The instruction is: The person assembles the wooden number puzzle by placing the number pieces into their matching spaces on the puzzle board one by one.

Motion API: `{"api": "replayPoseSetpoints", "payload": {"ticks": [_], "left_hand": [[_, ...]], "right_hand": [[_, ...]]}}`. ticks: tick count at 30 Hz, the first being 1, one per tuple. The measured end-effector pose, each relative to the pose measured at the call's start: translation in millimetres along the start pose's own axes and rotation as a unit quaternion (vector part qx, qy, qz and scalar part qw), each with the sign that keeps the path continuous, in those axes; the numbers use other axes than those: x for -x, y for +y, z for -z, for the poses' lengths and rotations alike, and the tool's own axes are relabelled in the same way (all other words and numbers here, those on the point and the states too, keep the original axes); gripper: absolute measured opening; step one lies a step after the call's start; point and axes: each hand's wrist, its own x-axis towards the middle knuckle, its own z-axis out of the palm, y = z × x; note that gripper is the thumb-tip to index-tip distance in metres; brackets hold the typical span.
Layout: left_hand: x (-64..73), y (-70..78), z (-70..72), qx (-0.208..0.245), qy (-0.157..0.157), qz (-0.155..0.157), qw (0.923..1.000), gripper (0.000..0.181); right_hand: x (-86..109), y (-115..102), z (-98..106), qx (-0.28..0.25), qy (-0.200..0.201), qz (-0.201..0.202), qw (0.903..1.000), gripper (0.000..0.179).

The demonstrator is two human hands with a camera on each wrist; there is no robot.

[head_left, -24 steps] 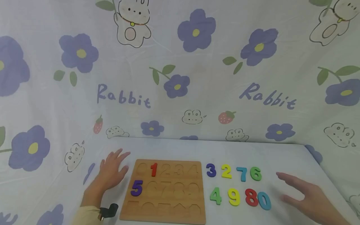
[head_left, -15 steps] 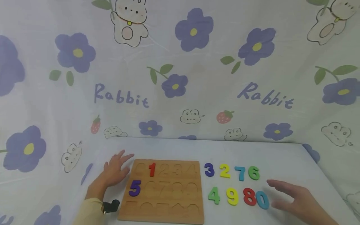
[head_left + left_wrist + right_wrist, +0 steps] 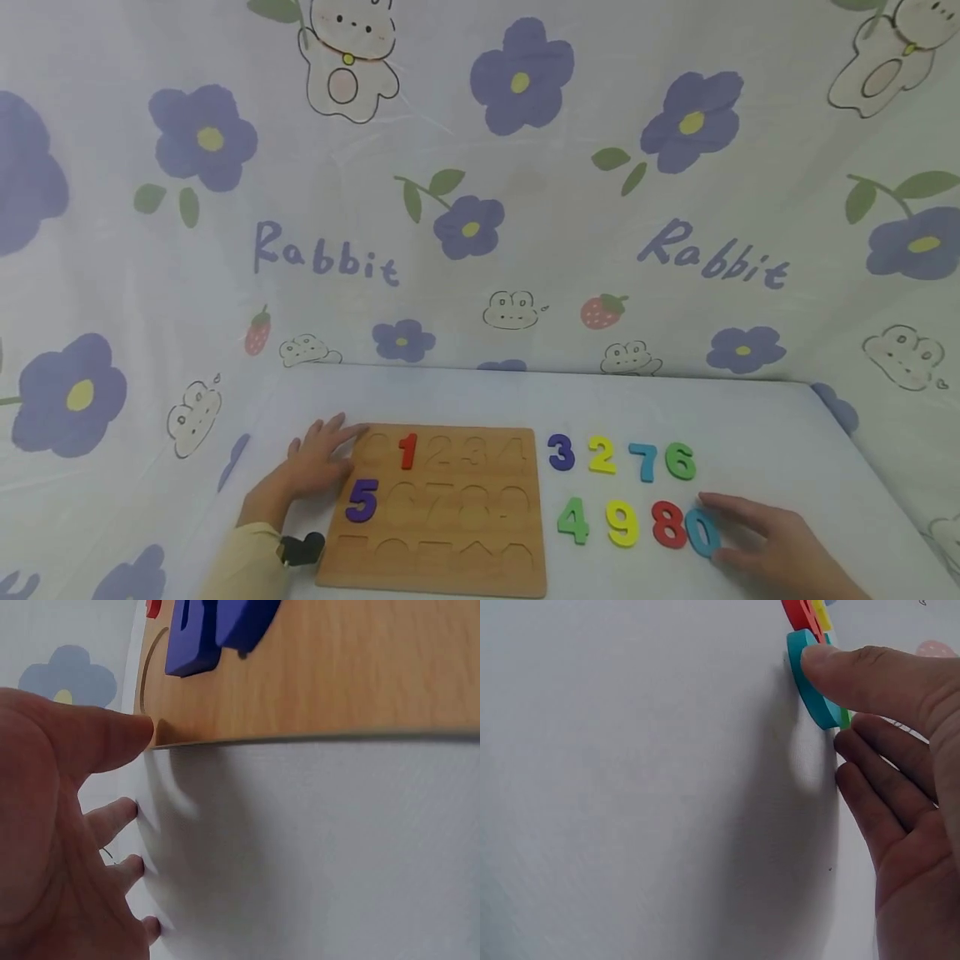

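Observation:
A wooden number board (image 3: pixel 450 575) lies on the white table, with a red 1 (image 3: pixel 408 451) in its top row and a purple 5 (image 3: pixel 362 501) at its left edge. My left hand (image 3: pixel 318 458) is at the board's upper left corner, index finger reaching over the edge, other fingers spread. In the left wrist view, the thumb (image 3: pixel 112 739) meets the board's corner. My right hand (image 3: pixel 772 537) is at the blue 0 (image 3: pixel 692 527), index fingertip by its top and thumb by its lower right side. In the right wrist view, the thumb (image 3: pixel 855 679) overlaps the 0.
Right of the board, a purple 3 (image 3: pixel 561 452), yellow 2 (image 3: pixel 602 456), blue 7 (image 3: pixel 643 462) and green 6 (image 3: pixel 681 461) form a row. Below lie a green 4 (image 3: pixel 573 521), yellow 9 (image 3: pixel 622 523) and red 8 (image 3: pixel 668 524). A patterned cloth (image 3: pixel 540 183) hangs behind.
My right hand has moved left to the blue 0, and its thumb and index finger have come around it. The left hand has shifted right, onto the board's corner.

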Motion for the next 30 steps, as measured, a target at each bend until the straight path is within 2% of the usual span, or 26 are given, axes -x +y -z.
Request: {"api": "replayPoseSetpoints", "payload": {"ticks": [4, 7, 14, 21, 24, 26, 30], "left_hand": [[-2.9, -0.7, -1.3, -0.001, 0.018, -0.009, 0.9998, 0.064], [-3.5, 0.5, -0.7, -0.007, 0.021, -0.007, 0.9997, 0.066], [-3.8, 2.3, 4.0, -0.023, 0.005, -0.001, 0.9997, 0.072], [-9.2, -4.8, -1.3, 0.016, -0.009, -0.007, 0.9998, 0.074], [-9.6, -8.6, -3.5, 0.030, -0.013, -0.007, 0.9994, 0.075], [-9.3, -11.5, -4.6, 0.036, -0.014, -0.006, 0.9992, 0.076], [-7.6, -15.6, -5.4, 0.050, -0.010, -0.013, 0.9986, 0.075]], "right_hand": [[2.4, -0.3, -4.2, 0.007, 0.012, 0.007, 0.9999, 0.084], [3.8, 1.5, -6.3, 0.011, 0.021, 0.018, 0.9996, 0.082], [7.6, 2.6, -8.7, 0.009, 0.030, 0.025, 0.9992, 0.077], [11.6, 5.7, -8.8, 0.007, 0.042, 0.006, 0.9991, 0.077], [17.7, 4.9, -3.2, 0.017, 0.063, 0.025, 0.9976, 0.079], [24.5, 0.5, -0.6, 0.027, 0.092, 0.047, 0.9943, 0.078], [38.2, -20.7, 1.1, 0.052, 0.158, 0.099, 0.9811, 0.074]]}}
